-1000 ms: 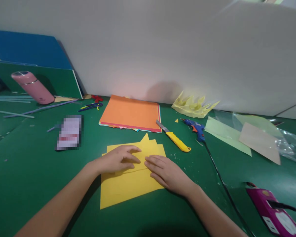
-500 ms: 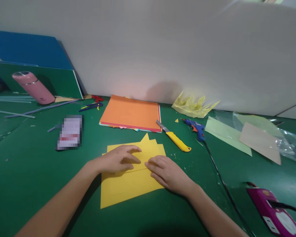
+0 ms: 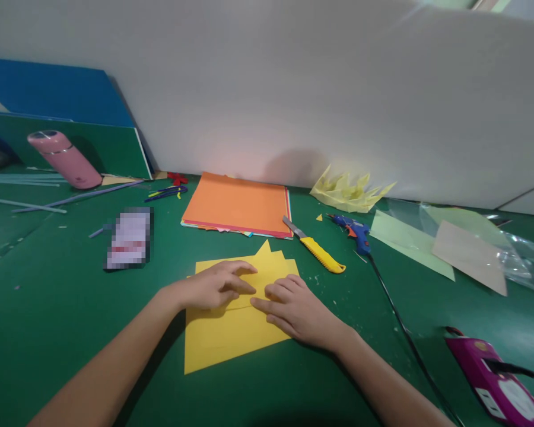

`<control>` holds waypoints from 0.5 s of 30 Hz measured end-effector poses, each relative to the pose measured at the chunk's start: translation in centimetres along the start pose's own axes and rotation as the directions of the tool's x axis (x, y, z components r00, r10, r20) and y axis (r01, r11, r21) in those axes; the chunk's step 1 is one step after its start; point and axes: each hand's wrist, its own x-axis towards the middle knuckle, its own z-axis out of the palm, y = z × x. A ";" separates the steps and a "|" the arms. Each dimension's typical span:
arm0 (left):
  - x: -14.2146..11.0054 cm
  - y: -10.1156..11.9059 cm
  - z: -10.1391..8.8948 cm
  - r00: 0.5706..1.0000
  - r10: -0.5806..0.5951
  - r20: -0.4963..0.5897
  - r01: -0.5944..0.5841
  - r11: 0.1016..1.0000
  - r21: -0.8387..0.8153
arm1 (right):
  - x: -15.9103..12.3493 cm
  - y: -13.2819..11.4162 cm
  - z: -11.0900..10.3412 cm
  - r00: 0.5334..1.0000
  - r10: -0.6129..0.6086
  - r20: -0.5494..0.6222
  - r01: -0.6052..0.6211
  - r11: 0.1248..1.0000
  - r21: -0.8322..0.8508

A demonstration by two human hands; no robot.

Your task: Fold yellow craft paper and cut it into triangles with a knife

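Layered yellow paper (image 3: 231,341) lies on the green table, its far edge showing pointed, stepped corners and a fold line running across the middle. My left hand (image 3: 220,286) rests on the paper's left part, fingers spread, thumb near the fold. On the right part lies my right hand (image 3: 293,308), its index finger stretched along the fold and its other fingers slightly bent. Both hands press on the paper without gripping it. Just beyond them is a yellow utility knife (image 3: 320,252) with its blade out, touching the corner of a stack of coloured paper (image 3: 240,204) topped by an orange sheet.
A blue glue gun (image 3: 356,231) lies at right, its cord trailing past a magenta power strip (image 3: 493,379). Behind it stands a pale yellow paper crown-like shape (image 3: 349,193). Pale sheets (image 3: 409,243) lie further right. At left are a pixelated object (image 3: 129,237) and a pink bottle (image 3: 71,163).
My right hand has slid slightly left along the fold, its index finger now extended further. My left hand stays almost in place. The whole view has shifted slightly.
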 end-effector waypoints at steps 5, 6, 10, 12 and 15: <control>-0.1 -0.2 0.1 1.000 -0.012 0.009 0.013 1.000 -0.017 | 0.7 -0.6 -0.3 0.999 -0.003 0.048 0.005 1.000 -0.030; -0.1 -0.2 0.0 1.000 -0.011 0.011 0.011 1.000 -0.024 | 1.0 -0.7 -0.4 0.998 -0.009 0.060 0.011 0.999 -0.037; -0.1 -0.1 -0.1 0.999 -0.029 0.018 0.030 0.998 -0.056 | 2.2 -1.5 -0.8 0.994 -0.041 0.105 0.049 0.996 -0.072; 0.0 -0.1 -0.2 0.999 -0.047 0.028 0.049 0.996 -0.076 | 2.8 -1.8 -0.7 0.991 -0.062 0.122 0.074 0.993 -0.095; 0.0 0.1 -0.3 0.998 -0.059 0.037 0.062 0.994 -0.091 | 3.6 -2.1 -0.5 0.989 -0.077 0.128 0.091 0.990 -0.107</control>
